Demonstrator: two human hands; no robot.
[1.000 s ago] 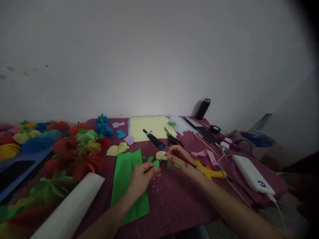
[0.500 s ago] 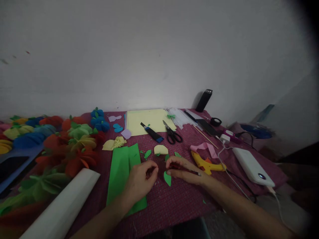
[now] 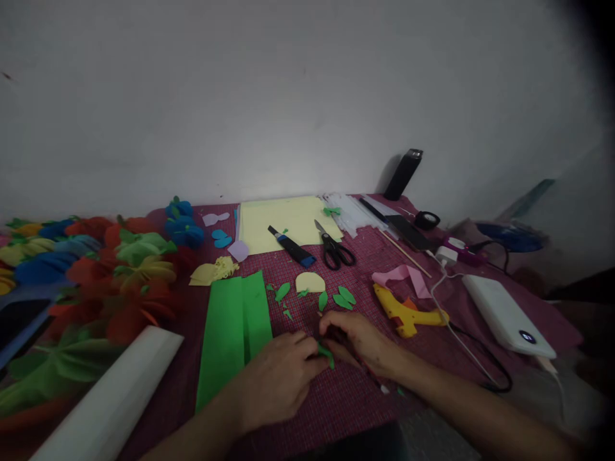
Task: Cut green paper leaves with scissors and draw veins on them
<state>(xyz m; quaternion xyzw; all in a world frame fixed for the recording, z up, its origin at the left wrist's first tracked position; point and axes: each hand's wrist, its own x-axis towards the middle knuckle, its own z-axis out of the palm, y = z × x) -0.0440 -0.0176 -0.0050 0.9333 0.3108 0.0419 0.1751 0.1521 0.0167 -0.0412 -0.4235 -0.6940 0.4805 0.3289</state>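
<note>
My left hand [image 3: 283, 378] is closed, its fingertips pinching a small green leaf cutout [image 3: 327, 354] that looks bent or curled. Facing it, my right hand [image 3: 362, 342] is closed around a slim, dark pen-like stick [image 3: 372, 374] with a pale end; its exact kind is unclear. The fingers of both hands are close together, and the right fingertips are just above the leaf. Folded green sheets [image 3: 221, 339] lie beside and partly behind my left hand. Several cut green leaves [image 3: 344, 298] lie beyond my hands, near a pale yellow half-round piece [image 3: 310, 282].
Black scissors [image 3: 332, 246] and a cutter knife [image 3: 293, 246] lie on yellow sheets [image 3: 259, 221]. At right are a yellow glue gun [image 3: 408, 314], pink strip [image 3: 403, 276], and white power bank [image 3: 507, 317] with cables. Colourful flowers [image 3: 139, 250] and a white roll [image 3: 113, 390] occupy the left.
My left hand has moved right and taken hold of the leaf that hung at my right fingertips. The stick in my right hand now slants down more steeply. The view has shifted slightly.
</note>
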